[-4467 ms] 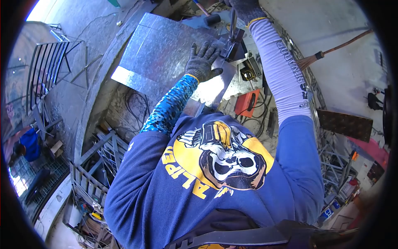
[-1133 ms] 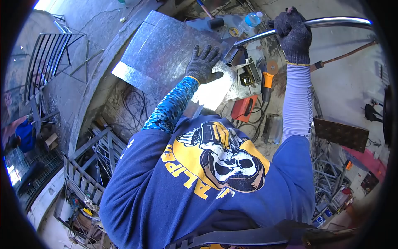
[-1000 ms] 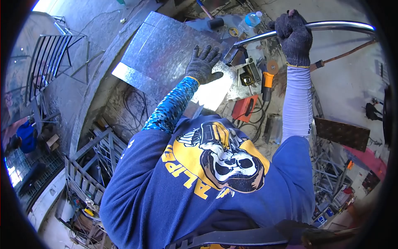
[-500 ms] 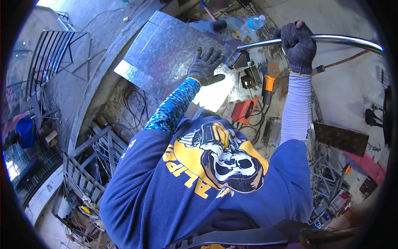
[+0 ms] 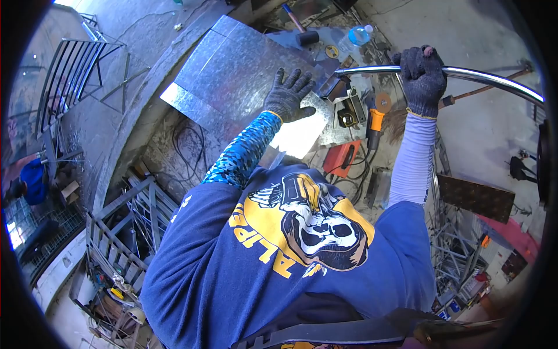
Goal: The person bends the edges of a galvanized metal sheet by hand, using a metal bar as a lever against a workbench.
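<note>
My left hand [image 5: 289,96], in a dark knit glove, lies flat with fingers spread on a shiny sheet of galvanized metal [image 5: 226,64]. In its matching glove, my right hand [image 5: 422,82] is wrapped round a long, polished metal tube [image 5: 491,79]. The tube's near end reaches a dark metal block [image 5: 334,88] at the sheet's right edge, while its far end runs off to the right. Just below that block sits a small open metal piece [image 5: 349,113].
An orange angle grinder [image 5: 375,122] lies right of the sheet, near a red-orange case [image 5: 343,158] and black cables. Farther back are a mallet [image 5: 307,38] and a water bottle [image 5: 356,38]. Metal frames [image 5: 125,224] are piled at the lower left.
My right hand has come down a little toward me with the tube, whose right end now sits lower. My left hand stays on the sheet.
</note>
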The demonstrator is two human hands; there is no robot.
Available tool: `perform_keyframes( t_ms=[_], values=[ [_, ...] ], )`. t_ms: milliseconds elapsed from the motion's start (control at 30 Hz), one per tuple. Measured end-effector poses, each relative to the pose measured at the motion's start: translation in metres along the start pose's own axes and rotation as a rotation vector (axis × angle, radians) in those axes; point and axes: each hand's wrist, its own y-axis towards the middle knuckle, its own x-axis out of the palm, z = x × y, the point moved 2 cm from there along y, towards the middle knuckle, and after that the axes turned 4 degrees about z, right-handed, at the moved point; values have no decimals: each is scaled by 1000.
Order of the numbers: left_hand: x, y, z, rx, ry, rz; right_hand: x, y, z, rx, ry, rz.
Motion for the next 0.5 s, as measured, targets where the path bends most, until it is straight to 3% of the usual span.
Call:
perform_keyframes(
  t_ms=[233,300,333,500],
  values=[
    [3,0,-1,8,1,12,29,15,5,51,28,13],
    [3,-1,-1,4,-3,21,35,25,9,66,-193,-112],
    [3,-1,-1,3,-3,21,46,22,5,-82,-610,-81],
    [2,-1,-1,2,-34,42,44,23,13,92,-323,-20]
  ],
)
